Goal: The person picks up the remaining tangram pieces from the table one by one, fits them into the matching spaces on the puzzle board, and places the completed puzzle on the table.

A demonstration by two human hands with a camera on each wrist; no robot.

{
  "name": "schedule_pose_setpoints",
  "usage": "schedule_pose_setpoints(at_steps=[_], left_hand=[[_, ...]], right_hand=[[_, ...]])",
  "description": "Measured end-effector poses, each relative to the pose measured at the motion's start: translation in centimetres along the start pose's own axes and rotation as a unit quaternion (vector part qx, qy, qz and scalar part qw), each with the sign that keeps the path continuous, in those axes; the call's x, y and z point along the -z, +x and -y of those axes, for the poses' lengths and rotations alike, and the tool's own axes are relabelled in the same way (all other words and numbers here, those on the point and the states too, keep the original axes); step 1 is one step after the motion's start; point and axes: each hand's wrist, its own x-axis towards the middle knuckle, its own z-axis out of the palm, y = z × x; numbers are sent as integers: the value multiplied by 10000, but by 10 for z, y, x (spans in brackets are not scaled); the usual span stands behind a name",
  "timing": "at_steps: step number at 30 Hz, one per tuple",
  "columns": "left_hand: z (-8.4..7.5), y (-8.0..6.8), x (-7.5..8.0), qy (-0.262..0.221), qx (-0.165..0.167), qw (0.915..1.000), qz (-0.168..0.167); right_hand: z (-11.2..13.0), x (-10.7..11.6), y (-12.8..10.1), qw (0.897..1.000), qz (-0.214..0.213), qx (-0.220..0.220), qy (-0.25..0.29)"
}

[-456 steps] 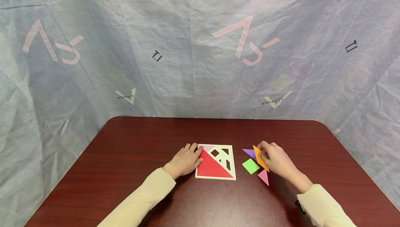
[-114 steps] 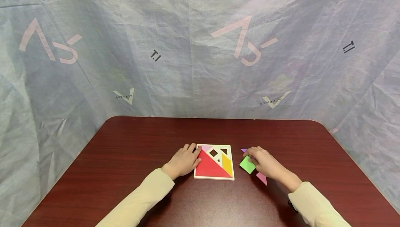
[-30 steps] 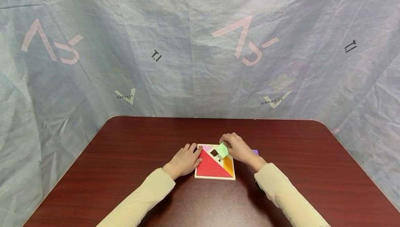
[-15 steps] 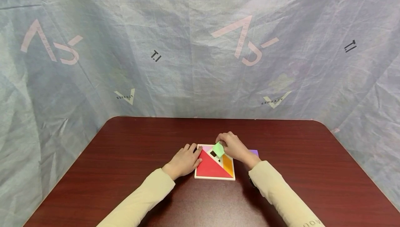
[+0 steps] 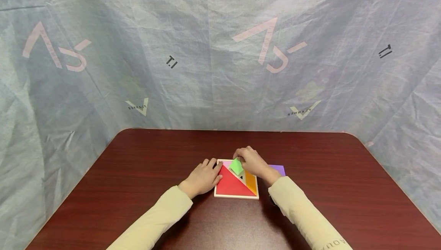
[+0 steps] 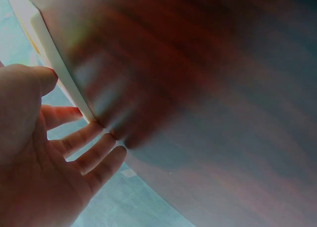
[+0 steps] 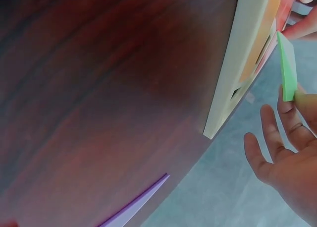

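On the counter [image 5: 144, 188] a white puzzle tray [image 5: 236, 196] holds a red triangle [image 5: 231, 185] and an orange piece [image 5: 251, 183], and the left hand [image 5: 203, 176] rests open against the tray's left edge. Just beyond, the right hand [image 5: 250, 161] pinches a green square [image 5: 236, 166], tilted over the tray's far part, seemingly not yet seated. A purple piece [image 5: 277, 170] lies right of the tray.

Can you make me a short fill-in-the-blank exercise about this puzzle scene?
1. The right hand pinches a ____ square piece over the puzzle tray.
2. The biggest piece in the tray is a ____ triangle.
3. A ____ piece lies on the table, right of the tray.

Missing words: green; red; purple
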Motion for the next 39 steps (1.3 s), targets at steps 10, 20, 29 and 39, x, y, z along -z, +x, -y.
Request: schedule_pose_setpoints(at_steps=[10,20,29,39], left_hand=[[0,0,0,0,-52,10000,-65],[0,0,-1,-32,-107,9998,-168],[1,1,-3,4,-37,10000,-64],[0,0,-2,66,-100,9999,-102]], right_hand=[[3,-3,0,9998,1,163,61],[2,-5,1,9998,122,95,99],[3,-8,3,9994,312,-25,-132],[3,-11,2,9950,195,127,-969]])
